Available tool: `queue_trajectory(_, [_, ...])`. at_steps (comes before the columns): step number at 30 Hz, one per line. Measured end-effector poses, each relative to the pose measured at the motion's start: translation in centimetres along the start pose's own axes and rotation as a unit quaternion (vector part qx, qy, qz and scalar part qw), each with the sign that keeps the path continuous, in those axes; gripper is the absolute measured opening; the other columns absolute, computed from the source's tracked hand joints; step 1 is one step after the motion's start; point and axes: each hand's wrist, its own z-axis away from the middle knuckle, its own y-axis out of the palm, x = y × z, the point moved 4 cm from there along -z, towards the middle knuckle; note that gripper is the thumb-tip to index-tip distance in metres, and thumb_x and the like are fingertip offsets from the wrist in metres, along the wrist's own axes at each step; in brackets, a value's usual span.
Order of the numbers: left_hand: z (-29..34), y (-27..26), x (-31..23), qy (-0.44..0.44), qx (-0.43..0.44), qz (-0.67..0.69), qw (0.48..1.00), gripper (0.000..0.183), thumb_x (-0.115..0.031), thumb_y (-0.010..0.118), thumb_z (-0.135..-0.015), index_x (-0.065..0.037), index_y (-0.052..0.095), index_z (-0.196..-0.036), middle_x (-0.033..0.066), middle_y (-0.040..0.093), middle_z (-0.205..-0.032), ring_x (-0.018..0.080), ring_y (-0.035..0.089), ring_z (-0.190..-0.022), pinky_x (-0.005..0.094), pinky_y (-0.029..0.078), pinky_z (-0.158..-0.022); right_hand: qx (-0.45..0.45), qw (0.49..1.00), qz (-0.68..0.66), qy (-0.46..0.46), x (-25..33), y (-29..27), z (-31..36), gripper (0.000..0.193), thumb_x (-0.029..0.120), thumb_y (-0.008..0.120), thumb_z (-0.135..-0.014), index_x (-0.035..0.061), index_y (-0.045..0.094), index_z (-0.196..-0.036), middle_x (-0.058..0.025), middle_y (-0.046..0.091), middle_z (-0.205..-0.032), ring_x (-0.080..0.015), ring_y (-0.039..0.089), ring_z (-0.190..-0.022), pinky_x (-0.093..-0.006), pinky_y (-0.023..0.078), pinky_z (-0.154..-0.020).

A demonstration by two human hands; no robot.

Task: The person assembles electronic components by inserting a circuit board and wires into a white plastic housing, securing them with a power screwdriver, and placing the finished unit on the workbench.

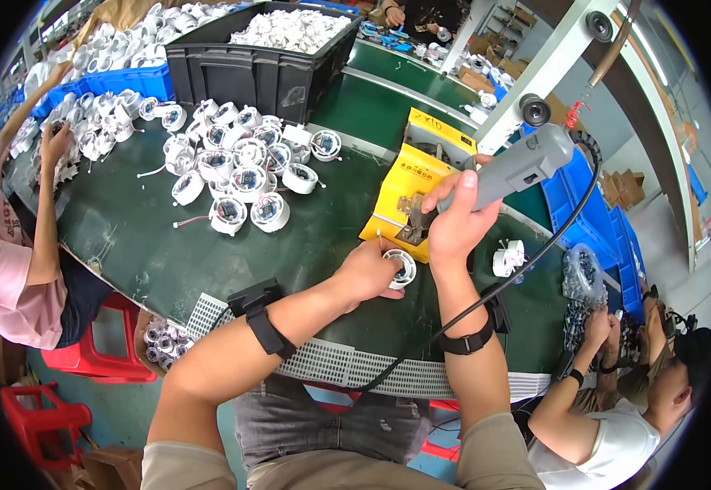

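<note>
My left hand (365, 271) is closed round a white ring-shaped housing (401, 269) on the green work surface, just in front of the yellow machine. A grey electric screwdriver (512, 167), with a black cord (524, 265) trailing from it, is gripped in my right hand (462, 224). Its tip end points down and left toward the metal front part of the yellow screw feeder (396, 192); my hand and the machine hide the tip itself. Just right of my right forearm lies another white housing (508, 258).
Several white round housings with circuit boards (249, 181) cluster left of the feeder. Behind them stands a black crate (261, 61) full of small white parts. A blue bin (131, 82) stands far left, blue trays (588, 204) right. Co-workers sit at both sides.
</note>
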Motion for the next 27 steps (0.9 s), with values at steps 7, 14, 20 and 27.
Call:
queue_trajectory(7, [-0.2, -0.5, -0.2, -0.012, 0.017, 0.006, 1.000, 0.029, -0.004, 0.049, -0.092, 0.006, 0.052, -0.120, 0.0146, 0.060, -0.107, 0.0224, 0.066, -0.086, 0.0315, 0.061, -0.070, 0.016, 0.996, -0.058, 0.066, 0.8, -1.0, 2.2, 0.037, 0.024, 0.041, -0.099, 0.0005, 0.034, -0.127, -0.0068, 0.046, -0.064, -0.0144, 0.046, -0.046, -0.0280, 0.043, -0.045])
queue_trajectory(14, [-0.2, -0.5, -0.3, -0.015, 0.027, -0.004, 1.000, 0.029, -0.005, 0.050, -0.093, 0.006, 0.051, -0.119, 0.0140, 0.060, -0.105, 0.0221, 0.065, -0.087, 0.0329, 0.061, -0.073, 0.032, 0.992, -0.052, 0.111, 1.0, -1.3, 4.2, 0.039, 0.025, 0.039, -0.099, 0.0007, 0.031, -0.129, -0.0066, 0.046, -0.064, -0.0146, 0.047, -0.047, -0.0277, 0.045, -0.047])
queue_trajectory(20, [-0.2, -0.5, -0.2, -0.007, 0.024, -0.011, 1.000, 0.030, -0.005, 0.050, -0.093, 0.007, 0.050, -0.120, 0.0138, 0.059, -0.105, 0.0218, 0.065, -0.088, 0.0333, 0.061, -0.074, 0.047, 0.993, -0.040, 0.102, 1.0, -1.3, 4.6, 0.039, 0.026, 0.040, -0.099, 0.0003, 0.032, -0.128, -0.0070, 0.047, -0.064, -0.0145, 0.049, -0.048, -0.0276, 0.045, -0.048])
queue_trajectory(27, [-0.2, -0.5, 0.1, 0.002, 0.003, 0.001, 1.000, 0.024, -0.006, 0.051, -0.092, 0.006, 0.056, -0.111, 0.0135, 0.062, -0.097, 0.0209, 0.066, -0.079, 0.0314, 0.061, -0.066, 0.041, 0.993, -0.047, 0.096, 0.8, -1.5, 4.5, 0.039, 0.026, 0.040, -0.099, 0.0003, 0.032, -0.128, -0.0073, 0.047, -0.064, -0.0150, 0.049, -0.047, -0.0282, 0.045, -0.048])
